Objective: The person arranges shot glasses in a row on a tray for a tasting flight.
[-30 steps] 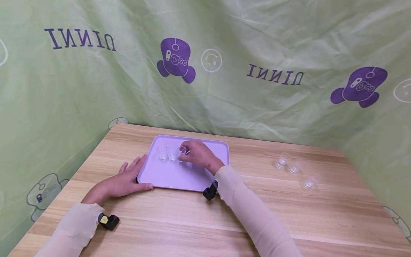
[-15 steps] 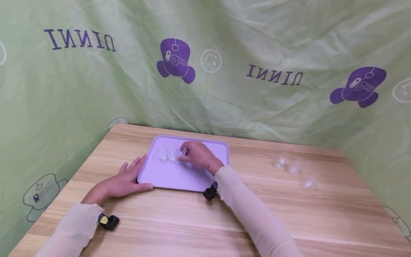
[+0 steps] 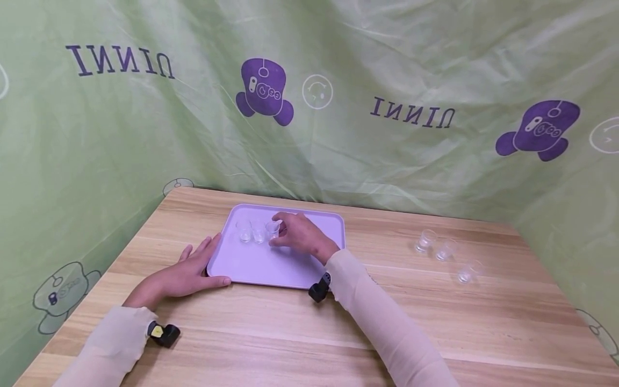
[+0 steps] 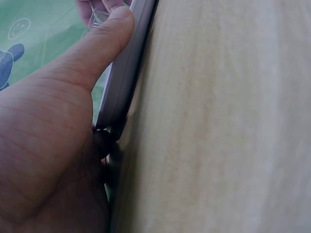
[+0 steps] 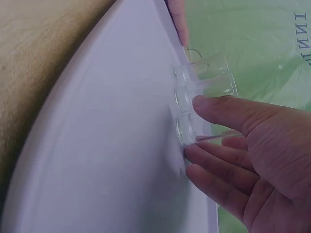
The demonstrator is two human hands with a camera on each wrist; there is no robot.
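Note:
A lilac tray (image 3: 261,269) lies on the wooden table, bearing three small clear shot glasses in a row. The left shot glass (image 3: 244,232) and the middle shot glass (image 3: 258,233) stand upright side by side. My right hand (image 3: 302,234) has thumb and fingers around the right shot glass (image 3: 272,230), which stands close beside the middle one. The right wrist view shows that shot glass (image 5: 183,130) between thumb and fingertips, its base at the tray surface. At the tray's left edge rests my left hand (image 3: 181,274), fingers spread, its thumb (image 4: 116,24) along the near corner.
Three more shot glasses stand on the right of the table: a far one (image 3: 425,242), a middle one (image 3: 445,250) and a near one (image 3: 467,273). A green printed curtain (image 3: 338,150) hangs behind the table and along its sides.
My right hand has shifted slightly to the right, its fingers a little looser around the right shot glass, which has stayed in place. The left hand and tray have not moved.

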